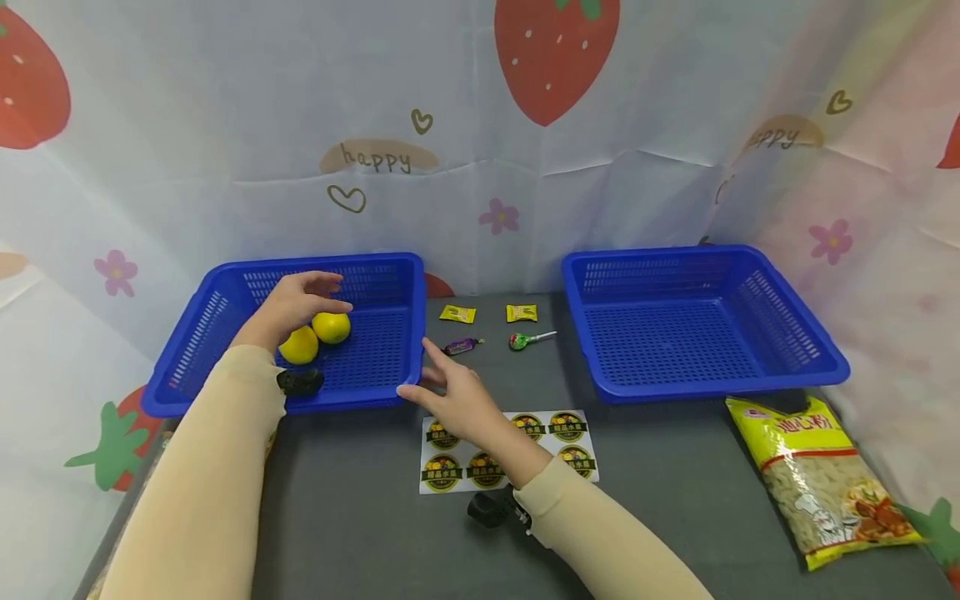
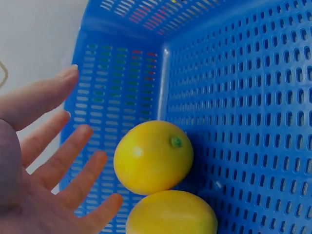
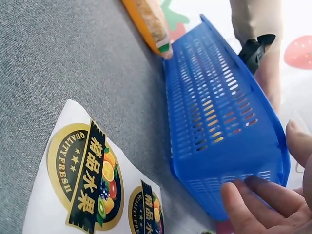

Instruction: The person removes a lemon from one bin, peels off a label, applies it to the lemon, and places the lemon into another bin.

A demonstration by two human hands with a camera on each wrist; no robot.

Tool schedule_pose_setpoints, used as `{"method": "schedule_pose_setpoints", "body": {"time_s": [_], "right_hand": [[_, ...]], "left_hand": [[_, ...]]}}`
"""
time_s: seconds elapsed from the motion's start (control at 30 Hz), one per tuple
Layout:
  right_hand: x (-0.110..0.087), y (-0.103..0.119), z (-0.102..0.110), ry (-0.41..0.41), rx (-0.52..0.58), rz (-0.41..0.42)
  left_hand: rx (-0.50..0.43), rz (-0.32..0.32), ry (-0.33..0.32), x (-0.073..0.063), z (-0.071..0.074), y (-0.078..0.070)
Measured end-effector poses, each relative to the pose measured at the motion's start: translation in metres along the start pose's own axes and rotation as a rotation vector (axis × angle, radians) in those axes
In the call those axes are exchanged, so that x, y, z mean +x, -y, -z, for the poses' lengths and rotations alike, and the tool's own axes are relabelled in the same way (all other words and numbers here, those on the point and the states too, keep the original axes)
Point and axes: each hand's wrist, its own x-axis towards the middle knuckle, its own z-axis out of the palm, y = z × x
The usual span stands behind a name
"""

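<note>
Two round yellow fruits (image 2: 153, 157) lie together in the left blue basket (image 1: 375, 400); one shows a small green stem end. My left hand (image 1: 288, 308) hovers over them with fingers spread and holds nothing; in the left wrist view it is apart from the fruits. At the front right corner of that basket is my right hand (image 1: 457, 400). Its thumb is by the rim and its extended fingers lie along the outer wall (image 3: 219, 117). Below the right forearm lies a white sheet of round fruit stickers (image 3: 87, 175), partly covered in the head view.
Between the baskets lie two yellow-wrapped sweets (image 1: 521, 313), a purple-wrapped sweet (image 1: 461, 346) and a green lollipop (image 1: 521, 341). A second blue basket (image 1: 705, 387) stands at the right, with a yellow food bag (image 1: 817, 483) in front. Another bag (image 3: 148, 24) lies by the left basket.
</note>
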Motion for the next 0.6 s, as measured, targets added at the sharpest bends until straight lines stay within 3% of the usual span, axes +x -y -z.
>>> {"method": "schedule_pose_setpoints", "body": {"time_s": [0.4, 0.6], "right_hand": [[-0.002, 0.001, -0.001, -0.027, 0.052, -0.028], [-0.002, 0.0, 0.0, -0.025, 0.034, -0.034]], "left_hand": [[0.063, 0.071, 0.036, 0.015, -0.001, 0.02], [0.145, 0.079, 0.058, 0.021, -0.005, 0.026]]}}
